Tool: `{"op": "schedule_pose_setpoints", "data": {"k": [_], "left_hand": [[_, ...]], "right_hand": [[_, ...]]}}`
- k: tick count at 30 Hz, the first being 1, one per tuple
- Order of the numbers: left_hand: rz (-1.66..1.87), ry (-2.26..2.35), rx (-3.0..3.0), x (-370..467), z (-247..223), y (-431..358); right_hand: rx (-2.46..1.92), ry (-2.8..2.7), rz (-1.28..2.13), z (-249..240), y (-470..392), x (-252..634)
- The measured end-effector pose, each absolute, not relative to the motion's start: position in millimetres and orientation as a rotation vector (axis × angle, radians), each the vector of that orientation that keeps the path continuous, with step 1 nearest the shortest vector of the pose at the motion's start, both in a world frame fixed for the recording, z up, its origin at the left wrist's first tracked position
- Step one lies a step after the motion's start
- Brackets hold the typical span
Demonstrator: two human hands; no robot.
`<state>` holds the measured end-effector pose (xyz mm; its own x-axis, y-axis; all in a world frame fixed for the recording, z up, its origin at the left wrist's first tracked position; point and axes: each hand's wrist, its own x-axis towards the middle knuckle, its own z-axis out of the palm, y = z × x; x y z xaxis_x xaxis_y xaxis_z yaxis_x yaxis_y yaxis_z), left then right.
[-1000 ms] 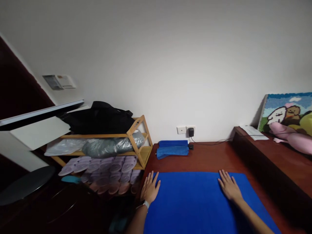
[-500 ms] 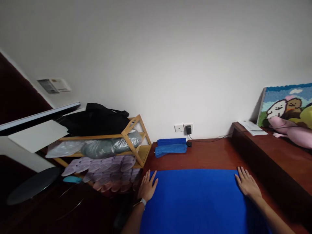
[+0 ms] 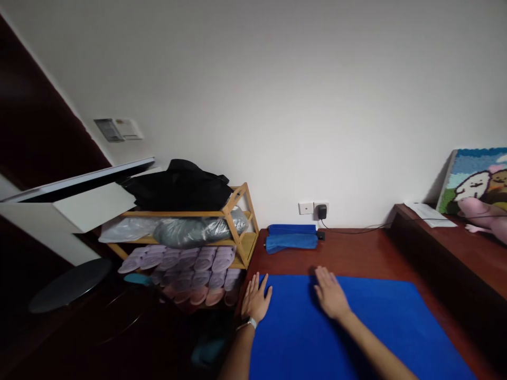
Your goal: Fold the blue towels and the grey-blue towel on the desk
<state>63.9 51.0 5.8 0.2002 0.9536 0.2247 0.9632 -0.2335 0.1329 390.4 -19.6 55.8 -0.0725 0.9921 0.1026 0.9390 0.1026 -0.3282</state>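
A blue cloth (image 3: 293,327) lies flat on the reddish-brown table (image 3: 356,253). My left hand (image 3: 256,301), with a watch on its wrist, rests at the cloth's far left corner, fingers spread and holding nothing. Over the far edge of the cloth, near its middle, is my right hand (image 3: 330,295), palm down with the fingers stretched out and nothing held. Whether its palm touches the cloth cannot be made out. Beyond the cloth, a folded blue umbrella-like bundle (image 3: 291,243) lies near the wall.
A wooden rack (image 3: 233,211) on the left holds a black bag (image 3: 182,187), plastic-wrapped items and several slippers (image 3: 170,258). A black plug (image 3: 322,211) trails a cable. On the raised right section are a paper (image 3: 431,215), a pink plush toy (image 3: 485,214) and a picture (image 3: 471,174).
My right hand has moved left, from the cloth's far right corner to near the middle of its far edge. My left hand stays at the left corner. The view has shifted somewhat left.
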Motion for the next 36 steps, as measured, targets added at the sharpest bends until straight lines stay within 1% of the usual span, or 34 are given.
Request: {"op": "schedule_pose_setpoints", "data": {"k": [3, 6, 9, 13, 17, 20, 23, 29, 36], "left_hand": [[-0.398, -1.923, -2.416, 63.7, 5.8, 51.3], [-0.402, -1.910, -2.430, 62.9, 5.7, 52.8], [-0.394, -1.912, -2.433, 62.0, 4.9, 55.1], [-0.384, -1.914, -2.413, 61.8, 3.2, 58.4], [-0.374, -1.913, -2.404, 61.4, 1.7, 61.1], [-0.350, -1.918, -2.404, 59.6, 1.2, 62.8], [-0.309, -1.935, -2.415, 57.1, 1.2, 64.5], [-0.243, -1.941, -2.428, 56.2, 4.2, 64.3], [-0.275, -1.962, -2.423, 62.0, 12.4, 55.8]], "right_hand": [[-1.684, -2.230, 0.426, 60.5, -9.8, 305.7], [-1.694, -2.255, 0.491, 53.9, -7.8, 292.3], [-1.801, -2.209, 0.460, 39.7, -18.1, 344.2], [-2.001, -2.071, 0.311, 15.6, -48.9, 470.7], [-2.366, -1.875, 0.163, -6.1, -80.3, 601.9], [-2.516, -1.700, 0.101, -21.9, -94.6, 664.8], [-2.522, -1.632, 0.078, -34.1, -99.9, 686.7], [-2.497, -1.663, 0.090, -35.0, -101.1, 682.7], [-2.532, -1.697, 0.063, -43.8, -102.5, 688.4]]}}
